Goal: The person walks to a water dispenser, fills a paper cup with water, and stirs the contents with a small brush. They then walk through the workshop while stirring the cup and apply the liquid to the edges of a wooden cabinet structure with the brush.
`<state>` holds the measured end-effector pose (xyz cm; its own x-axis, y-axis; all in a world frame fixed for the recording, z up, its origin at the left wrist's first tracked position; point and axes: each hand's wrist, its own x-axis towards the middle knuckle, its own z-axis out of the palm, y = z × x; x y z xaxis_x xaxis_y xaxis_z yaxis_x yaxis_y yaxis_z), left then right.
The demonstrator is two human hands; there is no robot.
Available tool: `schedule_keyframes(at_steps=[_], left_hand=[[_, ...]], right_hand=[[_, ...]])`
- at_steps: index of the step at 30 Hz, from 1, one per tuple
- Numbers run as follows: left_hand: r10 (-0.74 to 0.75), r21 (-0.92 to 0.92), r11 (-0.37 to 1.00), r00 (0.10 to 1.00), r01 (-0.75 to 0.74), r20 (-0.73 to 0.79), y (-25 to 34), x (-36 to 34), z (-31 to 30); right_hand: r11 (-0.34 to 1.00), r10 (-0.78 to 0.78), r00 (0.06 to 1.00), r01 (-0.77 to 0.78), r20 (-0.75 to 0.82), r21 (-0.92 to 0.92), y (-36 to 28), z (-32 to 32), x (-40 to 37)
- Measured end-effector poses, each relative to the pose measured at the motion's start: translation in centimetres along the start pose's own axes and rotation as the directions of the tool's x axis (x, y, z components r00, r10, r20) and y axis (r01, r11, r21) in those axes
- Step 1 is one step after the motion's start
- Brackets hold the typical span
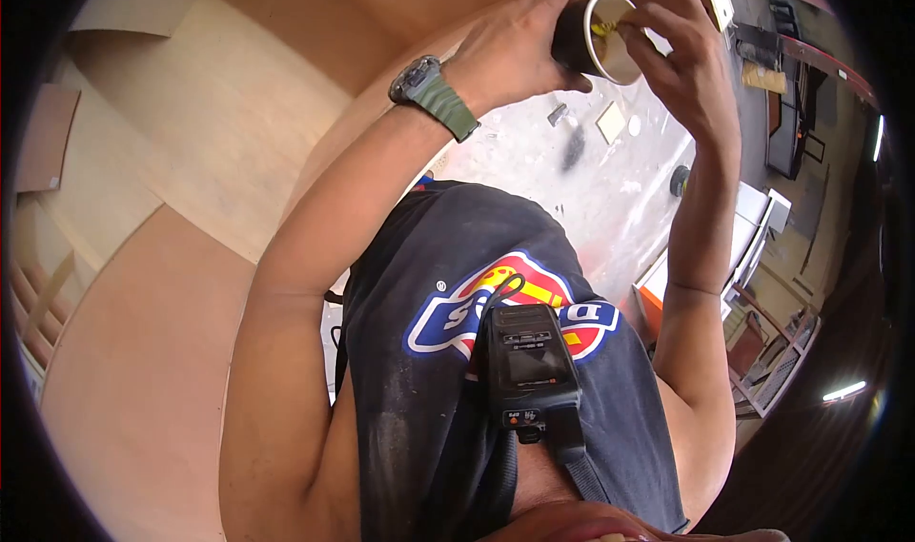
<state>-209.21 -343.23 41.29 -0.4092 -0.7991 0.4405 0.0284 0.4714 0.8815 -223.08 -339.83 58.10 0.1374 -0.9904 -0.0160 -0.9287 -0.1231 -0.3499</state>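
Note:
A black cup with a white rim (573, 39) is tilted so that its mouth faces right. My left hand (505, 51), with a green-strapped watch (437, 96) on the wrist, is wrapped round the cup from the left. The fingers of my right hand (688, 70) are bent and pressed together at the mouth, fingertips just inside the rim. Something small and yellow (602, 29) shows in the cup beside those fingertips. Whatever they pinch is too small to name.
Large curved wooden panels (152, 351) stand at the left. Beneath the hands lies a stained pale floor with a small square piece (610, 122) on it. A black device (530, 366) hangs on my chest. Shelving and a wooden frame (774, 351) are at the right.

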Motion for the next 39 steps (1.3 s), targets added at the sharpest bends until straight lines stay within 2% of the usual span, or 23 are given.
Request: schedule_keyframes(at_steps=[1, 4, 5, 6, 7, 8, 10, 12, 14, 15, 19, 22, 25, 28, 29, 30, 32, 35, 38, 39], left_hand=[[-0.017, -0.037, 0.999, 0.999, 0.018, 0.031, 0.0, 0.4, -0.1], [-0.075, -0.097, 0.991, 0.99, 0.087, 0.122, 0.1, 1.2, -1.1], [-0.105, -0.086, 0.989, 0.984, 0.119, 0.146, 0.2, 1.4, -1.3], [-0.136, -0.074, 0.986, 0.976, 0.15, 0.168, 0.3, 1.5, -1.4], [-0.174, -0.033, 0.983, 0.972, 0.182, 0.16, 0.5, 1.5, -1.4], [-0.145, -0.013, 0.989, 0.978, 0.149, 0.15, 0.5, 1.5, -1.2], [-0.086, 0.031, 0.996, 0.988, 0.083, 0.128, 0.2, 1.2, -1.1], [-0.038, 0.04, 0.999, 0.996, 0.034, 0.087, 0.3, 1.0, -1.1], [0.031, 0.097, 0.995, 0.998, -0.037, 0.059, 0.5, 0.9, -1.0], [0.041, 0.131, 0.99, 0.997, -0.05, 0.07, 0.4, 0.6, -0.8], [0.092, 0.231, 0.967, 0.994, -0.104, 0.063, 0.1, -0.1, -0.1], [0.126, 0.269, 0.953, 0.991, -0.136, 0.053, 0.0, -0.1, 0.1], [0.131, 0.309, 0.94, 0.99, -0.142, 0.054, 0.1, 0.0, 0.3], [0.113, 0.255, 0.959, 0.992, -0.124, 0.056, 0.4, 0.2, -0.1], [0.108, 0.221, 0.968, 0.993, -0.118, 0.057, 0.4, 0.3, -0.4], [0.11, 0.229, 0.966, 0.992, -0.12, 0.056, 0.5, 0.3, -0.4], [0.116, 0.244, 0.962, 0.992, -0.125, 0.053, 0.5, 0.3, -0.3], [0.106, 0.249, 0.961, 0.992, -0.12, 0.069, 0.4, 0.3, -0.5], [0.087, 0.257, 0.961, 0.994, -0.103, 0.072, 0.4, 0.1, -0.6], [0.088, 0.259, 0.96, 0.994, -0.102, 0.067, 0.4, 0.1, -0.6]], right_hand=[[0.989, -0.073, 0.997, 0.069, -0.028, -0.127, 0.4, 0.2, 0.2], [0.976, -0.2, 0.977, 0.191, -0.081, -0.106, 2.4, 2.2, 0.3], [0.986, -0.162, 0.985, 0.16, -0.05, -0.054, 2.4, 2.5, 0.3], [0.98, -0.2, 0.98, 0.2, -0.017, -0.021, 2.6, 2.5, 0.4], [0.989, -0.142, 0.989, 0.14, 0.048, 0.035, 1.6, 1.8, 0.3], [0.993, -0.088, 0.989, 0.078, 0.115, 0.089, 0.7, 1.2, 0.1], [0.964, -0.263, 0.962, 0.265, 0.068, -0.022, 3.2, 1.2, 0.1], [0.944, -0.312, 0.95, 0.309, -0.004, -0.113, 3.9, 1.1, -0.1], [0.963, -0.237, 0.964, 0.216, -0.12, -0.163, 2.6, 1.1, -0.7], [0.945, -0.274, 0.945, 0.229, -0.181, -0.232, 2.3, 1.5, -0.9], [0.893, -0.306, 0.942, 0.234, -0.138, -0.385, 3.0, 2.6, -1.4], [0.918, -0.217, 0.969, 0.161, -0.12, -0.362, 3.9, 3.4, -1.9], [0.976, -0.213, 0.976, 0.214, 0.04, -0.025, 3.2, 2.0, -2.3], [0.972, -0.046, 0.997, 0.06, -0.066, 0.228, 1.6, 0.9, -2.6], [0.988, -0.138, 0.979, 0.146, -0.152, 0.046, 2.7, 1.3, -2.6], [0.986, -0.128, 0.952, 0.153, -0.276, 0.069, 3.5, 2.3, -2.2], [0.99, -0.135, 0.953, 0.116, -0.272, -0.084, 3.2, 1.8, -2.3], [0.986, -0.129, 0.978, 0.109, -0.165, -0.125, 4.0, 3.2, -2.3], [0.993, -0.074, 0.997, 0.076, -0.018, 0.093, 3.1, 2.6, -2.5], [0.993, -0.046, 0.997, 0.052, -0.062, 0.102, 3.0, 2.5, -2.2]])
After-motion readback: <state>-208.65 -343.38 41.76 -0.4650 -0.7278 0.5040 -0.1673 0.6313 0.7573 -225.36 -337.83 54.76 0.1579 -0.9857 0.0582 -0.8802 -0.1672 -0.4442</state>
